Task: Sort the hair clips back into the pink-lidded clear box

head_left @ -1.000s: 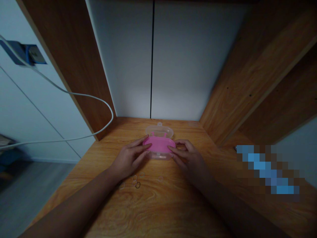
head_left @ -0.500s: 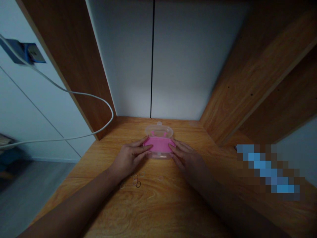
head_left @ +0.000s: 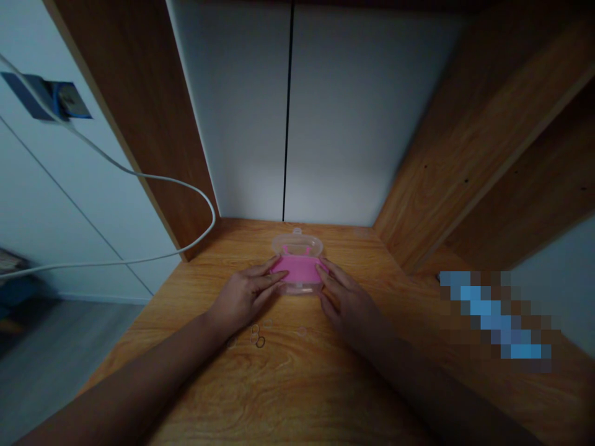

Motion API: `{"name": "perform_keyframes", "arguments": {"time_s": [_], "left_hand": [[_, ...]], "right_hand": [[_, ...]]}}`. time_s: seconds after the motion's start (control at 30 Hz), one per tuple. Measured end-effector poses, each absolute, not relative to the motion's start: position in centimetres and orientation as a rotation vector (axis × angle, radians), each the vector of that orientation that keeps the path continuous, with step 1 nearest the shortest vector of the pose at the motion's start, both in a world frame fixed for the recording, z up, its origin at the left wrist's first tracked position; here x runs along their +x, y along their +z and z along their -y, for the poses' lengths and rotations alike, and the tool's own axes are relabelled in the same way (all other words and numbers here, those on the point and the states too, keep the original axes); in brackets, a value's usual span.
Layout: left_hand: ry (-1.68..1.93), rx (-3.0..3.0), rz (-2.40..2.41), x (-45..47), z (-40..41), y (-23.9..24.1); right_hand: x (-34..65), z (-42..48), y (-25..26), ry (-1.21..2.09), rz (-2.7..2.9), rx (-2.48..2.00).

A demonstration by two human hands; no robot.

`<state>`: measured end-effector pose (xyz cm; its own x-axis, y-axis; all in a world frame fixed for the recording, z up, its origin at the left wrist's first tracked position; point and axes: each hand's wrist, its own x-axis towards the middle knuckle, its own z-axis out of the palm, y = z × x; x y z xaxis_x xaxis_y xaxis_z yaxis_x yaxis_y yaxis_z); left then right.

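Observation:
A clear plastic case (head_left: 302, 289) stands on the wooden desk with its rounded clear lid (head_left: 297, 243) swung open toward the back. Over its base is a pink plastic tray (head_left: 302, 269), which looks level; whether it rests fully inside the case I cannot tell. My left hand (head_left: 244, 291) grips the tray's left end, fingers at the side and thumb on top. At the right end my right hand (head_left: 348, 300) holds it the same way. Several small thin rings (head_left: 260, 342), like hair ties, lie on the desk nearer to me.
The wooden desk (head_left: 288, 396) meets a white back panel (head_left: 251, 124) and wooden side boards (head_left: 418, 204). A white cable (head_left: 176, 181) loops in at the left from a wall socket (head_left: 72, 100). On the right lies a pixelated blue object (head_left: 493, 316).
The view has shifted very slightly. Both hands stay on the pink tray, and the case and rings lie where they were.

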<state>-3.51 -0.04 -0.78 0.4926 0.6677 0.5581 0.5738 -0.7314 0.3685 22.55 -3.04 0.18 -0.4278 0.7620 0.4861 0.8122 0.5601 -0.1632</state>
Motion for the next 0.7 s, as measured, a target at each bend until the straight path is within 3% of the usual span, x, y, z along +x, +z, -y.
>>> {"name": "perform_keyframes", "arguments": {"time_s": [0.4,0.7], "left_hand": [[0.871,2.685,-1.060,-4.5,0.0,0.0],[0.823,2.595,-1.036,-6.6,0.7,3.2]], "right_hand": [[23.2,2.3,0.5,-0.031,2.224,-1.212],[23.6,2.5,0.8,-0.021,2.205,-1.103]]}}
